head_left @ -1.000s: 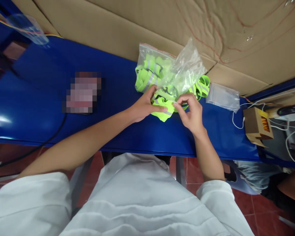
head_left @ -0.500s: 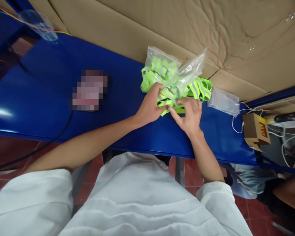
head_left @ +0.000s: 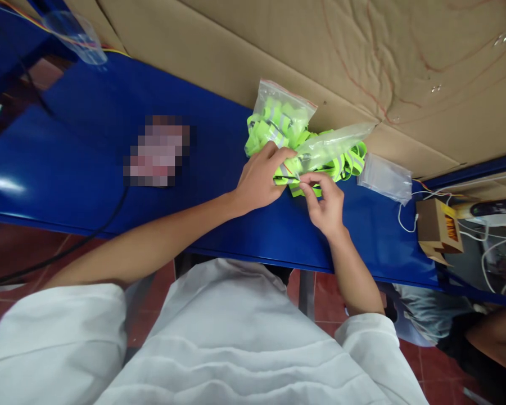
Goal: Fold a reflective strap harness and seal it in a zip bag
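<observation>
I see the left hand [head_left: 259,180] clamp the neon straps [head_left: 293,169] just below the cardboard [head_left: 236,50], with the right hand [head_left: 326,199] pinching a strap end. A zip bag [head_left: 280,112] against the cardboard is stuffed (seal unclear); the clear bag [head_left: 333,147] over the straps looks unfilled.

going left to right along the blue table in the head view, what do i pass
crumpled clear bag at the far corner → left hand → right hand, both hands gripping the neon straps → small flat clear bag → small brown cardboard box
</observation>
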The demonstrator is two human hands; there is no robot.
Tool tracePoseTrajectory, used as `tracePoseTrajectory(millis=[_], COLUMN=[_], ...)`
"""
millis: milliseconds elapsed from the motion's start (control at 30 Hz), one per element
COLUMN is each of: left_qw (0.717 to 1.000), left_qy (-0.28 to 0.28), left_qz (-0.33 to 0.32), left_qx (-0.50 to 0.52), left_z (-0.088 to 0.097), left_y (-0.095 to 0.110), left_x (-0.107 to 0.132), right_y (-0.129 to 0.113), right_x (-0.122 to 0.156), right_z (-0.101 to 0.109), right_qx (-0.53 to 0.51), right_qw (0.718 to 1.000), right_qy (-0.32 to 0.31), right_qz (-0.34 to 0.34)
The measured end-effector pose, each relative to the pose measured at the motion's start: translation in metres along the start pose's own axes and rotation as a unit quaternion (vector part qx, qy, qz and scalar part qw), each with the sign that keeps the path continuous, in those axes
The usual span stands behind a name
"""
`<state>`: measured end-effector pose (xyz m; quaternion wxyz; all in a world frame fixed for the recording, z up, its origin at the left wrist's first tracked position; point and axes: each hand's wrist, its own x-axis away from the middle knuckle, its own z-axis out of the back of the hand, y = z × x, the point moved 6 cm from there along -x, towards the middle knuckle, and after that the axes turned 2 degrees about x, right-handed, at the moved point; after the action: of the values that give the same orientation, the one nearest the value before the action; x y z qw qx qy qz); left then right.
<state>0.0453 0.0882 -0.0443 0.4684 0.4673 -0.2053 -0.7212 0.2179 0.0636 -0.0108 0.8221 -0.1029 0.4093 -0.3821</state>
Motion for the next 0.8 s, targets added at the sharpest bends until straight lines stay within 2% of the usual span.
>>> tracePoseTrajectory(millis=[100, 233, 367, 467, 600, 700, 800], left_qw=[0.999, 0.989, 0.958, 0.93, 0.915, 0.883, 0.835], left_qy=[0.005, 0.026, 0.043, 0.045, 0.068, 0.087, 0.046], left_qz=[0.041, 0.074, 0.151, 0.203, 0.195, 0.221, 0.272], left_qx=[0.024, 0.128, 0.241, 0.304, 0.347, 0.406, 0.476], left_z=[0.0, -0.002, -0.008, -0.011, -0.004, -0.003, -0.01], left_y=[-0.003, -0.009, -0.022, -0.026, -0.021, -0.021, -0.018], left_x=[0.0, -0.005, -0.008, -0.008, -0.007, -0.005, -0.003], right_y=[-0.013, -0.015, -0.008, -0.002, 0.0, 0.0, 0.005], right_x=[0.002, 0.005, 0.005, 0.003, 0.003, 0.006, 0.009], right_z=[-0.007, -0.022, -0.026, -0.019, -0.015, -0.024, -0.031], right_qx=[0.002, 0.022, 0.074, 0.113, 0.085, 0.046, 0.048], right_qw=[1.0, 0.999, 0.994, 0.991, 0.995, 0.998, 0.999], right_qy=[0.011, 0.012, 0.013, 0.033, 0.036, 0.013, 0.018], right_qz=[0.028, 0.044, 0.081, 0.06, 0.028, 0.036, 0.011])
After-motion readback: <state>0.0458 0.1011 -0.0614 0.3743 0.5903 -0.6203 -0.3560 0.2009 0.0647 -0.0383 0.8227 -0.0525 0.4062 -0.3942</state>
